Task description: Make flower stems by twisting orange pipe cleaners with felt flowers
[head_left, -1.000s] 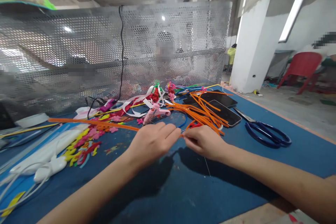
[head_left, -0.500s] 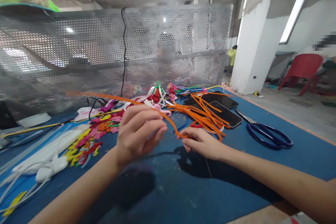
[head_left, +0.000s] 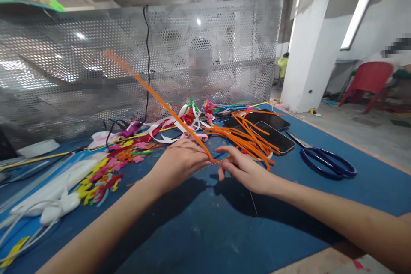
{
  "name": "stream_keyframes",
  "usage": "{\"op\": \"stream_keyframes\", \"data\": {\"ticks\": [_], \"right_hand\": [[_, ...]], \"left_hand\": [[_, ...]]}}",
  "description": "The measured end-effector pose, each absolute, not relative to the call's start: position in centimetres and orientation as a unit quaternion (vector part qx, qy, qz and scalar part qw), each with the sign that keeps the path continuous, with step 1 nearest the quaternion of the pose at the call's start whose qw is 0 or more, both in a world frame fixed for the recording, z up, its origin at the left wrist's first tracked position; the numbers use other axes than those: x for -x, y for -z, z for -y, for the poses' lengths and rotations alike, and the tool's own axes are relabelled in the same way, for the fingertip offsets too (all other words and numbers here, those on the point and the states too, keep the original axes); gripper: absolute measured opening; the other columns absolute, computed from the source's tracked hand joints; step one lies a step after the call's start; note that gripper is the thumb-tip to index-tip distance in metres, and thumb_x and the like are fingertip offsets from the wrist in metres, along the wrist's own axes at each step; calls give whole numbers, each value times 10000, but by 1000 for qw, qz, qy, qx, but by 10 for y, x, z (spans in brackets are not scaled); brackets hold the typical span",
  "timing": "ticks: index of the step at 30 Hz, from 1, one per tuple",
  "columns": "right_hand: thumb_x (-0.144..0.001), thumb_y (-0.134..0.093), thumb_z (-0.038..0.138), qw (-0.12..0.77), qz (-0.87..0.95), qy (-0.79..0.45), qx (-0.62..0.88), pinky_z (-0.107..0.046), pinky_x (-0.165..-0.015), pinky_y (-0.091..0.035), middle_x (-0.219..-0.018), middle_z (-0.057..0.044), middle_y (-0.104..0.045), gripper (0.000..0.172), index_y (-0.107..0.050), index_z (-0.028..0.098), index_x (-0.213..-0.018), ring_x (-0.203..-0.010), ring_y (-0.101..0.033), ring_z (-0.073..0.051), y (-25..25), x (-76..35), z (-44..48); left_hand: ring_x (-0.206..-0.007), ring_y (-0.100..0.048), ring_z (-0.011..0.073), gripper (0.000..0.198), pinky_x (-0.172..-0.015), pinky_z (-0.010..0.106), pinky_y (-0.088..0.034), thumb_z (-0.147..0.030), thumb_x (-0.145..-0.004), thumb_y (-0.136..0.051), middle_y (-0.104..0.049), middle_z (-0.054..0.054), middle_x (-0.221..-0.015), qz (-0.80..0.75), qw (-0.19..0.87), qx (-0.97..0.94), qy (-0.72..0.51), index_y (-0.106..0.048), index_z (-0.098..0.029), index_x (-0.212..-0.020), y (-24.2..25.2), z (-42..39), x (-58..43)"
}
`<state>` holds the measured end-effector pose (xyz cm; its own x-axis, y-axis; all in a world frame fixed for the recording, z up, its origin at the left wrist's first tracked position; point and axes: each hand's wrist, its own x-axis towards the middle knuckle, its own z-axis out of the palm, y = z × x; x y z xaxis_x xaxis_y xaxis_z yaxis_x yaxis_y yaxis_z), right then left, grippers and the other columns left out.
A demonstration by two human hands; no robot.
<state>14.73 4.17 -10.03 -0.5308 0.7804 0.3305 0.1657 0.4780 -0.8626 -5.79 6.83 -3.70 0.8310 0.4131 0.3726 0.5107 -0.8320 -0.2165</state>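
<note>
My left hand [head_left: 183,160] reaches in above the desk [head_left: 205,231] with its fingers curled together and their tips at the bend of the orange stick [head_left: 157,97]. Its thumb is hidden, so I cannot tell whether it grips the stick or only steadies it. The stick slants from its raised far end at upper left down to the gap between my hands, where it kinks. My right hand [head_left: 246,170] is clamped on the short lower end, thumb and forefinger pinched together. Behind it, the other orange sticks [head_left: 240,140] lie in a loose heap, some overlapping the phone [head_left: 276,138]; the scissors [head_left: 314,150] rest apart, farther right.

Assessment: the stick looks soft and fuzzy, so the bend is best worked with small, firm pinches close to the kink. The right hand should hold steady while the left does the turning; the long free length may otherwise swing and loosen the fold.

Containers, left to right: a blue-edged tray or shelf [head_left: 22,5] at the upper left bears green and pale items, too blurred to identify. A white round dish or ring [head_left: 38,148] sits below it on the desk; its contents cannot be determined.
</note>
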Motion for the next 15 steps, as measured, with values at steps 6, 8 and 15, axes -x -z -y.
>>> {"op": "stream_keyframes", "data": {"ticks": [6,8,15], "right_hand": [[-914,-307,174,363,795,-374,311,-265,-719,-402,-740,-5,-587,286,-333,163,-1199,-737,-541,-124,98,-149,-41],[-909,-310,157,357,801,-366,311,-264,-725,-407,-739,-2,-583,290,-335,166,-1198,-736,-540,-122,99,-150,-41],[-902,-315,143,337,815,-350,316,-257,-714,-414,-746,-1,-587,329,-315,174,-1230,-719,-546,-123,102,-150,-42]], "left_hand": [[-778,-635,148,249,-745,249,-443,-292,-894,-443,-702,14,-842,297,40,942,154,-678,-210,-887,49,-67,52],[-786,-634,152,231,-763,255,-448,-263,-888,-446,-692,15,-845,314,10,938,147,-670,-211,-909,52,-66,51],[-802,-613,156,184,-715,222,-453,-241,-865,-470,-662,39,-842,332,-71,925,172,-644,-180,-877,56,-64,49]]}}
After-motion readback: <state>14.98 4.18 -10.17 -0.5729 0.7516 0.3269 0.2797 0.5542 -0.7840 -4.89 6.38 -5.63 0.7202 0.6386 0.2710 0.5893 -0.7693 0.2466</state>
